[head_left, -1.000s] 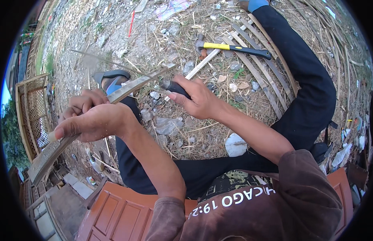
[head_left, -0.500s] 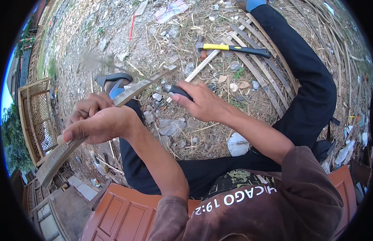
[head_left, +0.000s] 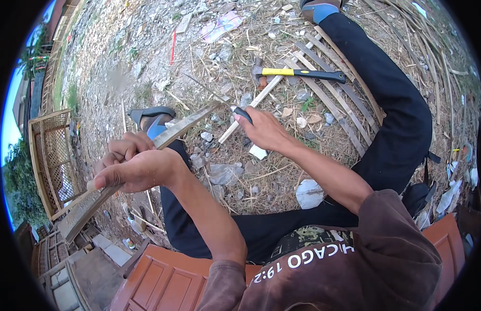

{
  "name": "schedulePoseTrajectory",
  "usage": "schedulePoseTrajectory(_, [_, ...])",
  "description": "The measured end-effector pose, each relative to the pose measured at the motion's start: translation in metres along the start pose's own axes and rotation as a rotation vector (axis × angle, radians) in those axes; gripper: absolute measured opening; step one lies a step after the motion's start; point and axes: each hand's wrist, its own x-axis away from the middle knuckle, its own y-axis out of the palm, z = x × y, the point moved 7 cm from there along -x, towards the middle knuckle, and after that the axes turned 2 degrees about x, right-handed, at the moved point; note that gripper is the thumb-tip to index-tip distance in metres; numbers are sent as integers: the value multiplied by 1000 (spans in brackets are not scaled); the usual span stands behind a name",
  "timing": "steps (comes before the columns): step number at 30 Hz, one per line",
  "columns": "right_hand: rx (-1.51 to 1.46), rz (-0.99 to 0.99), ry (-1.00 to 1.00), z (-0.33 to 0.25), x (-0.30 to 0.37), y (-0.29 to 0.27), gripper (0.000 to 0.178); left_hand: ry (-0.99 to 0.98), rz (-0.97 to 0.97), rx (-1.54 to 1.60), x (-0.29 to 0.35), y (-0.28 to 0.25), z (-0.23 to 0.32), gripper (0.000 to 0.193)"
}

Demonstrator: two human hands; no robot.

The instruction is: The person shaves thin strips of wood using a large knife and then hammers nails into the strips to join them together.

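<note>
- At the far left, a lattice frame [head_left: 35, 155] is showing beyond the lower end of the wooden strip [head_left: 183, 127], which is slanting up and rightward through the air in front of me.
- My left grip [head_left: 142, 168] is closing around the strip's middle; the wood is looking light, stiff and dry, probably splintery along its edges, so a hold well back from the far tip is seeming wisest.
- Behind the strip's upper half my sandalled foot [head_left: 153, 118] is resting, leaving little spare room beneath.
- At the strip's far tip the knife [head_left: 208, 92] is crossing, its thin blade pointing up and left; whether it is touching, I cannot tell. Open gravelly ground is lying beyond its point.
- My right grip [head_left: 266, 129] is wrapping the dark handle, likely the only safe place for holding it.
- Further right, a hammer [head_left: 308, 74] is lying across loose slats [head_left: 328, 106], and my right leg [head_left: 396, 88] is bounding that side.
</note>
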Motion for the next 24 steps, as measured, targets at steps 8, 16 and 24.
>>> schedulePoseTrajectory(8, [-45, -40, -8, 13, -1, 5, 44, -57, 43, -9, -1, -12, -6, 65])
schedulePoseTrajectory(16, [-156, 1, -231, -48, 9, -22, 35, -114, 156, -62, -16, -19, -17, 64])
schedulePoseTrajectory(24, [-6, 201, -329, -60, 27, -21, 32, -152, 161, -100, -24, 1, -20, 61])
